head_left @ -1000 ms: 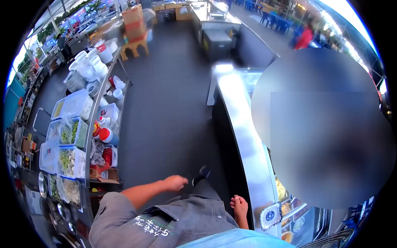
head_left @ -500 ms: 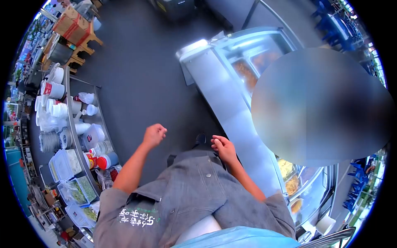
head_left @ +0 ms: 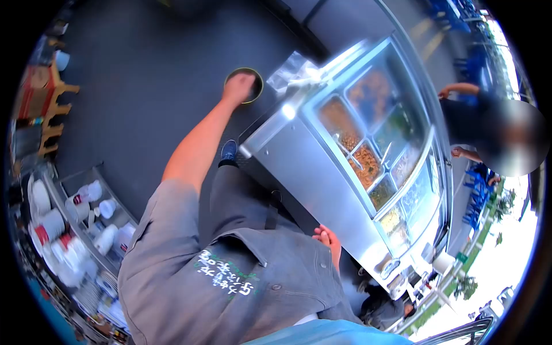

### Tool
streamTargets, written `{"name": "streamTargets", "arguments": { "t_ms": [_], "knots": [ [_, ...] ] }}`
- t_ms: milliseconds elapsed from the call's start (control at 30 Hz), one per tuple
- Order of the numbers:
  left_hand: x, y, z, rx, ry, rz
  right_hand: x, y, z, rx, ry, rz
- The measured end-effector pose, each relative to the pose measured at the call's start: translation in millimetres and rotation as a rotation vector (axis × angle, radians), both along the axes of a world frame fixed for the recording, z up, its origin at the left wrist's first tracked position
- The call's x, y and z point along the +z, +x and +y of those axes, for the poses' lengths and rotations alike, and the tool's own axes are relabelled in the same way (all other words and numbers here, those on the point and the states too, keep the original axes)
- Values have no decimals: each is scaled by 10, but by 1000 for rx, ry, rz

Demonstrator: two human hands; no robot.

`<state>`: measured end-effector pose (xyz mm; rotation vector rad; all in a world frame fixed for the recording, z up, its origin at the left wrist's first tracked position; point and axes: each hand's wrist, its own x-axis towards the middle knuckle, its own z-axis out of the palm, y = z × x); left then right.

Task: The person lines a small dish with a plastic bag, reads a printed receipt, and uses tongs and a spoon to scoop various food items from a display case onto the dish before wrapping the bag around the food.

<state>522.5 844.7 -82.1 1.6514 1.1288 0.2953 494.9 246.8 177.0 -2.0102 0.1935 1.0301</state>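
Note:
My left hand (head_left: 239, 88) reaches forward, over or partly in front of a round dark bin (head_left: 255, 92) with a yellow-green rim; its fingers are smeared by motion. Just beside it, a clear plastic bag (head_left: 292, 72) hangs at the end of the metal food counter (head_left: 313, 172). My right hand (head_left: 329, 237) hangs close to my body, near the counter's side panel. Its fingers are loosely curled together, with nothing visible in them. Behind the counter's glass, food fills several compartments, including a tray of brown nuts or beans (head_left: 365, 165).
A metal shelf (head_left: 80, 192) with tubs and containers stands to my left. Yellow stools (head_left: 54, 109) with cardboard boxes are farther off. Across the counter a person in dark clothing (head_left: 468, 118) stands with a hand near the glass. Another person (head_left: 382, 307) is low behind me at right.
My left arm has stretched forward to the round bin. My view has turned and moved up to the counter's end. My right hand stays low, still curled.

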Motion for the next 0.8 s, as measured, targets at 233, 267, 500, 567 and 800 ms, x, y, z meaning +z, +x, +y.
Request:
{"name": "streamTargets", "arguments": {
  "t_ms": [233,267,500,567,800],
  "knots": [
    [-945,1020,107,-184,-547,-112,188,-571,575,-314,-226,43],
    [-902,983,131,-172,-514,-70,178,-639,615,-349,-228,67],
    [-1639,119,688,160,-266,592,126,-808,961,-308,-227,151],
    [-2012,-615,842,390,-264,665,65,-780,892,-281,-236,134],
    [419,-1280,903,314,728,81,-81,-794,753,-71,-147,-106]
  ]
}}
